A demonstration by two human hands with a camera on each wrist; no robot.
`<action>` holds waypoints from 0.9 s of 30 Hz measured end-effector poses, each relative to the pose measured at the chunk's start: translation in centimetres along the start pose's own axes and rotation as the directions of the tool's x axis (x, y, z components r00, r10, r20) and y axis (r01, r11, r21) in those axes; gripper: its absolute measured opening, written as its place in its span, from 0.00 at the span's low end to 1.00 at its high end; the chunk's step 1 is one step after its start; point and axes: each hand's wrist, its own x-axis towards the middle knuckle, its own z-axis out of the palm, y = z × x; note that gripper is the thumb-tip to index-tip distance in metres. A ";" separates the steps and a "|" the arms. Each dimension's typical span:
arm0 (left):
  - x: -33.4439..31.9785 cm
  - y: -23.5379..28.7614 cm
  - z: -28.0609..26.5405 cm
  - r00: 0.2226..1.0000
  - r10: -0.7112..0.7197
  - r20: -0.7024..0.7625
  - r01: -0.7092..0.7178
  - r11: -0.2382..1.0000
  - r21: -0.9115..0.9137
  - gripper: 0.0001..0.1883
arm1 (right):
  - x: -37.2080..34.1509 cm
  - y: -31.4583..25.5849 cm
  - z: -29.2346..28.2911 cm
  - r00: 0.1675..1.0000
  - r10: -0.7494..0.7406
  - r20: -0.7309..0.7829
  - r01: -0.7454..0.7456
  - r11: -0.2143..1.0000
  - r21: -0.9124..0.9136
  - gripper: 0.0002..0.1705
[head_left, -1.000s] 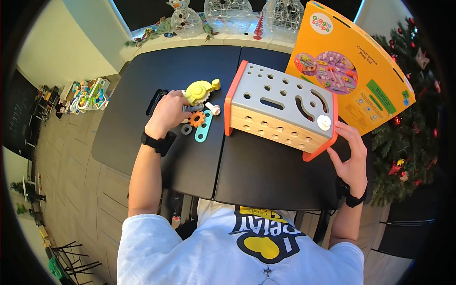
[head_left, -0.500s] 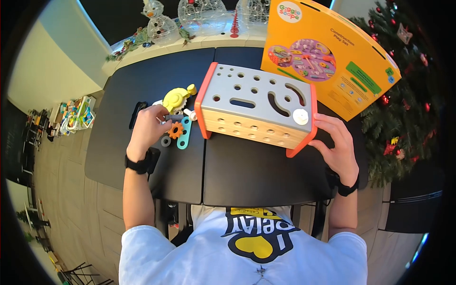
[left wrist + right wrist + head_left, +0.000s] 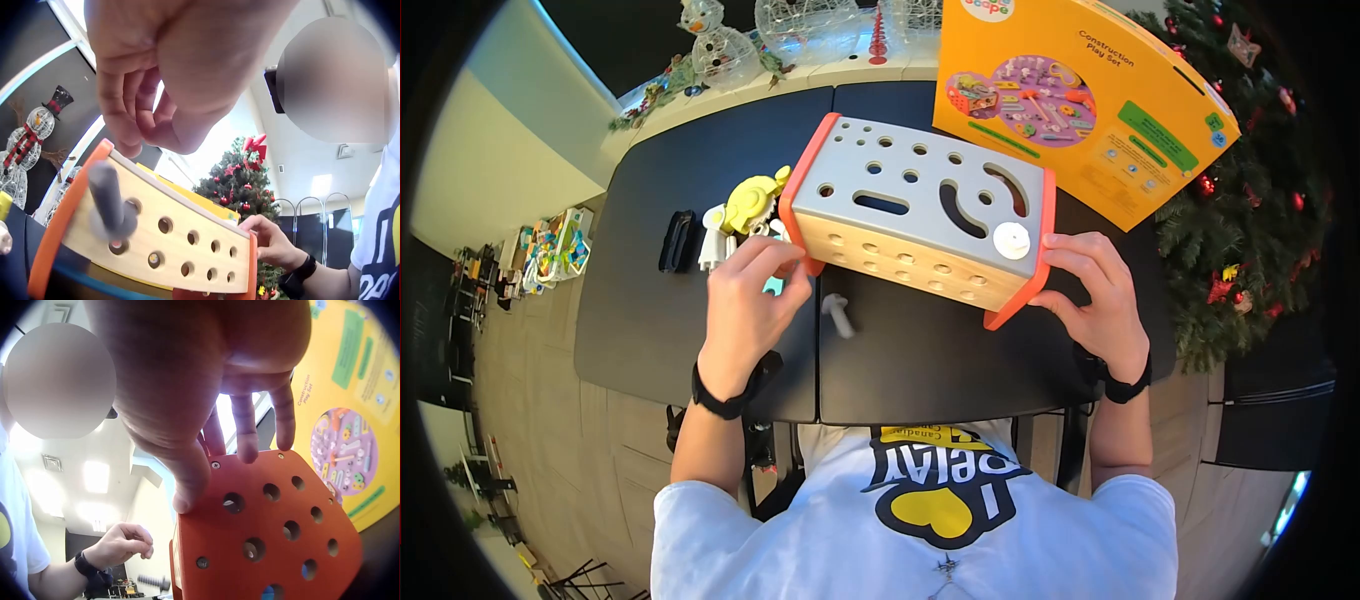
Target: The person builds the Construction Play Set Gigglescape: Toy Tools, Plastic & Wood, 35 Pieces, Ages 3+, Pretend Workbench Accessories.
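A grey toy bolt [image 3: 837, 315], blurred, hangs in mid-air just below and beside my left hand [image 3: 745, 310], in front of the box-shaped toy workbench [image 3: 842, 168]. In the right wrist view the bolt [image 3: 153, 582] shows apart from the left hand's loosely bent fingers, which hold nothing. My right hand [image 3: 1105, 300] grips the workbench's orange end panel [image 3: 281, 506], thumb at the front edge and fingers over the other side. A white knob [image 3: 1011, 240] sits on the grey top near that end. Part of a teal strip [image 3: 774, 286] shows behind the left hand.
A toy circular saw [image 3: 750, 203] with a yellow body and a white piece [image 3: 716, 245] lie left of the workbench. Farther left is a black object [image 3: 677, 240]. An orange-yellow product box [image 3: 1090, 110] stands behind, with a decorated tree [image 3: 1250, 200] beyond the table's right edge.
The left hand has come away from the small parts toward my body, and the bolt has left its fingers. The right hand keeps its hold. The head view has shifted.
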 end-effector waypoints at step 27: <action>-7.7 4.9 4.6 0.488 0.576 0.655 -0.426 0.813 -0.398 0.30 | -0.5 -0.5 0.0 0.999 0.047 0.027 -0.047 0.999 -0.020 0.29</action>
